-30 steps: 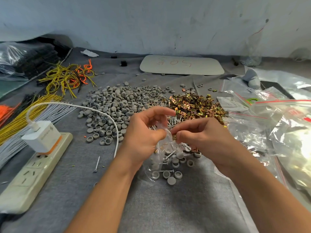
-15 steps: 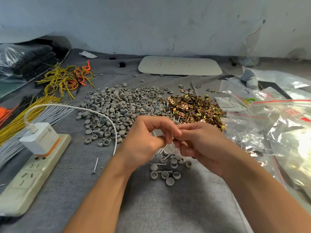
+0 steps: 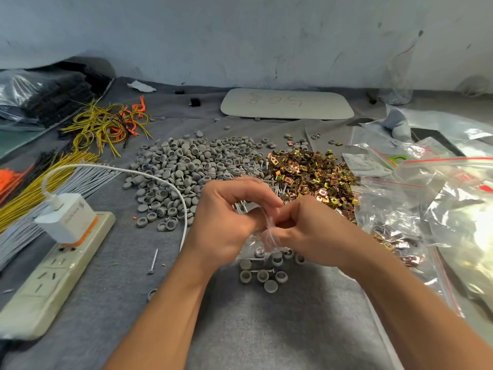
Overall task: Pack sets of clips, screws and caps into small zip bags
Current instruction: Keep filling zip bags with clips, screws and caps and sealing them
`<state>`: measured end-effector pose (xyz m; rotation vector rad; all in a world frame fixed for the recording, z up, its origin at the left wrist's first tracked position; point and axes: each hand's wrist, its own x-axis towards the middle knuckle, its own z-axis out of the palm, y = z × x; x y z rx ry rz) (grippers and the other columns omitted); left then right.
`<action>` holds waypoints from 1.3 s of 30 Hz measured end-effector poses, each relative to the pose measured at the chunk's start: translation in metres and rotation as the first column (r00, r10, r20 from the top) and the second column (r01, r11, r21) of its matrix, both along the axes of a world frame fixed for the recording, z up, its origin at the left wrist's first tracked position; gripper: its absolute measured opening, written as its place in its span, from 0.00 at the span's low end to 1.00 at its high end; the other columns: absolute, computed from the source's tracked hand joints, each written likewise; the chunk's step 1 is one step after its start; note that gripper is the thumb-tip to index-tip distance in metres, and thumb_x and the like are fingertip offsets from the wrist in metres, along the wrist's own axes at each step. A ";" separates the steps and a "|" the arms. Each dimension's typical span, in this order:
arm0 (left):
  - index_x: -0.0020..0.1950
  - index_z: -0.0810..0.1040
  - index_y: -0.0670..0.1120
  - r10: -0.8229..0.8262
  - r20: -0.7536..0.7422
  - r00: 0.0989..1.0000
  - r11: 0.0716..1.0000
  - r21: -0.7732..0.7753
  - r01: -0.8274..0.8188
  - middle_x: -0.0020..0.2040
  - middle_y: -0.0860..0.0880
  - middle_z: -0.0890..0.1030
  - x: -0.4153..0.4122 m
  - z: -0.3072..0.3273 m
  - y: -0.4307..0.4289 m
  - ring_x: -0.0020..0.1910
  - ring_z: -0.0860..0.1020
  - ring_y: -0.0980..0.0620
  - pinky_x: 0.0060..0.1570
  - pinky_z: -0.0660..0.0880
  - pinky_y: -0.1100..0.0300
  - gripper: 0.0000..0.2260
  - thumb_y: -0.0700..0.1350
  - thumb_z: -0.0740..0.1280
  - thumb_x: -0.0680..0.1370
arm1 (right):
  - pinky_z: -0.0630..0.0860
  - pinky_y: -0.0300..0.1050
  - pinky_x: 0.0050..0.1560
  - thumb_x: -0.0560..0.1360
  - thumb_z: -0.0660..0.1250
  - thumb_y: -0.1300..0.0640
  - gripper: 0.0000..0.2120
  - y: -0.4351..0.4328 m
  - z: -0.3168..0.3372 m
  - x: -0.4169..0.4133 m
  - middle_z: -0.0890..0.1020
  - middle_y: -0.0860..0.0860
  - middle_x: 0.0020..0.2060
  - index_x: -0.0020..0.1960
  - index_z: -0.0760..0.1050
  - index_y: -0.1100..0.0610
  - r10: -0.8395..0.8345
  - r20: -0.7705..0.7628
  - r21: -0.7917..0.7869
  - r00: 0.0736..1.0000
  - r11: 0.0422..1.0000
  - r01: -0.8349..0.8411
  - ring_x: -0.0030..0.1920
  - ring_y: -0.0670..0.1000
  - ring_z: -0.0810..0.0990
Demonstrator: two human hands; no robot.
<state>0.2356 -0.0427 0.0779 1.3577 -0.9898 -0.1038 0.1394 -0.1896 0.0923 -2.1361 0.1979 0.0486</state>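
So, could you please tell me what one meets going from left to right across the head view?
Power strip → pile of grey caps → pile of brass clips → clear zip bags.

Cap pile (image 3: 192, 166) lies left of clip pile (image 3: 309, 174), with a board (image 3: 286, 105) behind both. Power strip (image 3: 53, 276) and wire bundles (image 3: 106, 126) lie at left, zip bags (image 3: 426, 198) at right. Left hand (image 3: 226, 222) and right hand (image 3: 312, 228) hold a small bag (image 3: 268, 237) before the piles

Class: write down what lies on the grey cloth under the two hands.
Loose grey caps and a few screws show below the left hand and right hand, which pinch a small clear bag. Its contents are hidden.
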 end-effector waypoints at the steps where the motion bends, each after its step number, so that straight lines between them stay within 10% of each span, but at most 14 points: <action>1: 0.43 0.87 0.48 0.011 0.018 1.000 1.000 0.021 -0.012 0.37 0.51 0.85 0.000 0.000 0.000 0.41 0.83 0.56 0.44 0.79 0.64 0.20 0.23 0.74 0.67 | 0.66 0.39 0.27 0.77 0.75 0.51 0.12 0.000 0.000 0.001 0.81 0.45 0.26 0.36 0.85 0.41 -0.034 0.013 -0.068 0.999 0.997 0.035 0.25 0.45 0.68; 8: 0.70 0.76 0.64 0.108 0.096 0.989 0.873 0.467 -0.141 0.59 0.65 0.82 0.002 -0.001 0.002 0.62 0.77 0.68 0.66 0.72 0.62 0.31 0.49 0.80 0.69 | 0.65 0.31 0.23 0.83 0.66 0.50 0.14 0.003 -0.003 0.002 0.82 0.44 0.30 0.40 0.84 0.48 -0.289 0.077 -0.373 0.954 0.879 0.296 0.25 0.41 0.77; 12: 0.73 0.70 0.68 0.103 0.270 0.957 0.759 0.601 -0.251 0.54 0.68 0.79 -0.005 -0.005 0.000 0.40 0.79 0.70 0.40 0.71 0.78 0.34 0.47 0.77 0.71 | 0.66 0.30 0.25 0.81 0.69 0.51 0.15 -0.001 -0.004 0.003 0.80 0.45 0.26 0.35 0.83 0.49 -0.303 0.102 -0.336 0.948 0.886 0.319 0.25 0.38 0.76; 14: 0.72 0.73 0.66 0.173 0.280 0.944 0.752 0.582 -0.311 0.50 0.65 0.79 -0.007 -0.005 -0.002 0.26 0.75 0.62 0.33 0.73 0.72 0.31 0.43 0.76 0.74 | 0.68 0.32 0.27 0.77 0.74 0.48 0.12 -0.003 -0.006 0.002 0.82 0.45 0.27 0.36 0.85 0.50 -0.331 0.147 -0.312 0.932 0.879 0.361 0.26 0.41 0.78; 18: 0.71 0.74 0.64 0.247 0.279 0.928 0.723 0.584 -0.368 0.56 0.64 0.78 -0.008 -0.005 -0.002 0.32 0.68 0.64 0.49 0.78 0.56 0.32 0.36 0.72 0.74 | 0.75 0.34 0.30 0.74 0.77 0.53 0.05 -0.006 -0.008 0.001 0.84 0.41 0.30 0.40 0.86 0.47 -0.386 0.240 -0.180 0.891 0.884 0.432 0.30 0.40 0.82; 21: 0.70 0.75 0.64 0.338 0.219 0.915 0.780 0.479 -0.403 0.58 0.64 0.79 -0.012 -0.005 -0.002 0.30 0.71 0.62 0.37 0.73 0.66 0.33 0.32 0.69 0.73 | 0.77 0.36 0.32 0.74 0.77 0.59 0.09 -0.011 -0.004 -0.001 0.85 0.41 0.31 0.39 0.86 0.46 -0.509 0.311 0.052 0.802 0.852 0.521 0.29 0.42 0.83; 27: 0.64 0.81 0.55 0.455 0.174 0.873 0.873 0.107 -0.476 0.54 0.61 0.83 -0.013 -0.001 -0.004 0.55 0.80 0.63 0.53 0.75 0.70 0.14 0.49 0.71 0.78 | 0.81 0.48 0.35 0.70 0.76 0.63 0.07 -0.012 0.010 -0.008 0.87 0.54 0.34 0.42 0.88 0.52 -0.635 0.373 0.489 0.676 0.754 0.438 0.30 0.54 0.83; 39: 0.44 0.88 0.48 0.105 -0.394 0.913 0.993 -0.015 -0.121 0.40 0.45 0.88 -0.016 -0.002 -0.013 0.39 0.86 0.51 0.41 0.81 0.63 0.12 0.31 0.75 0.74 | 0.79 0.37 0.35 0.68 0.76 0.67 0.11 0.004 0.006 -0.007 0.87 0.53 0.34 0.43 0.88 0.51 -0.414 0.387 0.383 0.824 0.885 0.265 0.36 0.52 0.87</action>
